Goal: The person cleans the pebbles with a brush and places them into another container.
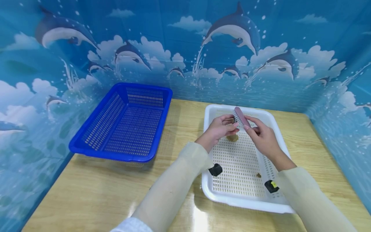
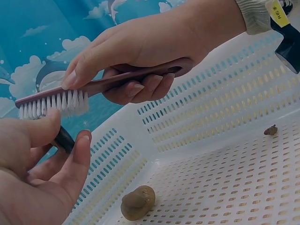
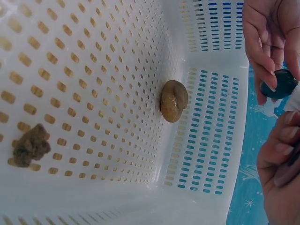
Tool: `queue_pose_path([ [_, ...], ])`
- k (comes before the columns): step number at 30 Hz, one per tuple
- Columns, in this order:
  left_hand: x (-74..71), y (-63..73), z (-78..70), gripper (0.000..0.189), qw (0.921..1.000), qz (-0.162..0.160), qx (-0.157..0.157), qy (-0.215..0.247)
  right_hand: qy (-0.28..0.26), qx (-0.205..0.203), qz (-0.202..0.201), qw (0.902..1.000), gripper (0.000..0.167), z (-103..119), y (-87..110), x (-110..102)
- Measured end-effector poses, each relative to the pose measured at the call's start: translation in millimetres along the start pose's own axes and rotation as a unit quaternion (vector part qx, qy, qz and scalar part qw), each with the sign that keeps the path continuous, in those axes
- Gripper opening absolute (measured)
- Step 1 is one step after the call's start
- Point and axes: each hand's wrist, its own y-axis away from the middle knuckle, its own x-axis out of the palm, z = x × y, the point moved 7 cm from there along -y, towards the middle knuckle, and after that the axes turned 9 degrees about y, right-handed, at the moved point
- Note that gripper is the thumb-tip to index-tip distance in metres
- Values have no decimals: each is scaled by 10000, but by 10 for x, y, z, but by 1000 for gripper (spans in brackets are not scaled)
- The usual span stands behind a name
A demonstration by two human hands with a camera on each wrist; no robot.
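Note:
My right hand [image 1: 265, 140] grips a mauve brush [image 1: 240, 116] by its handle, the thumb lying along its back. White bristles [image 2: 54, 104] point down toward my left hand [image 1: 217, 130]. Between thumb and fingers, the left hand pinches a dark, glossy oval stone [image 3: 283, 84], greenish in the right wrist view. The bristles overlap the stone's upper end in the left wrist view. Both hands are over the far part of a white perforated basket [image 1: 206, 187]. Below them in the basket lies a smooth brown rounded piece [image 3: 173, 101], perhaps a stone or shell.
A small rough brown lump [image 3: 32, 146] lies on the white basket's floor, nearer its front right. To the left on the wooden table [image 1: 174, 180] stands a blue perforated basket [image 1: 130, 129]. A dolphin-print cloth [image 1: 185, 42] hangs behind and at the sides.

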Motion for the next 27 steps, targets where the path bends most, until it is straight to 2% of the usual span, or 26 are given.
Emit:
queue_pose_path([
  [5, -4, 4, -12, 41, 10000, 32, 4, -87, 150, 91, 37, 9998, 43, 16, -16, 0],
  [13, -27, 19, -10, 47, 9999, -142, -91, -17, 392, 268, 105, 9988, 45, -3, -38, 10],
  [20, -22, 2, 6, 40, 9999, -115, -40, 61, 439, 323, 63, 9985, 47, -34, -26, -1],
  [27, -32, 4, -4, 42, 9998, -49, 79, -161, 314, 428, 72, 9986, 48, -54, -8, -4],
])
